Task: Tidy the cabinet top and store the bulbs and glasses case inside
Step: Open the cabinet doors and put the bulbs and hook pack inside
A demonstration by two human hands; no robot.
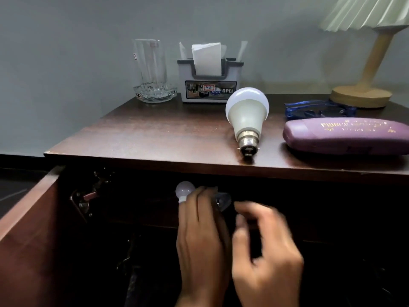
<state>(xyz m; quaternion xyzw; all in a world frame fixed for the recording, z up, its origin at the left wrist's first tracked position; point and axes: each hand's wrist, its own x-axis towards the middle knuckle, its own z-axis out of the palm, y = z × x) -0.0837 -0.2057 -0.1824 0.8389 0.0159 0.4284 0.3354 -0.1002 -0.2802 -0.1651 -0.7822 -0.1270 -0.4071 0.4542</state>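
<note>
A large white bulb [246, 111] lies on the dark wooden cabinet top [155, 134], its metal cap toward the front edge. To its right lies a purple glasses case [345, 135]. Below the top, inside the dark open cabinet, my left hand [202, 240] grips a small white bulb [184, 190]; a clear bulb [222, 201] shows just past its fingers. My right hand [264, 251] is blurred beside it, fingers curled and apart, and I see nothing in it.
The cabinet door [28, 240] stands open at the left, hinge visible. On the top at the back are a tall glass [150, 63] in a glass dish, a tissue holder [209, 83], blue glasses [318, 109] and a lamp [363, 94].
</note>
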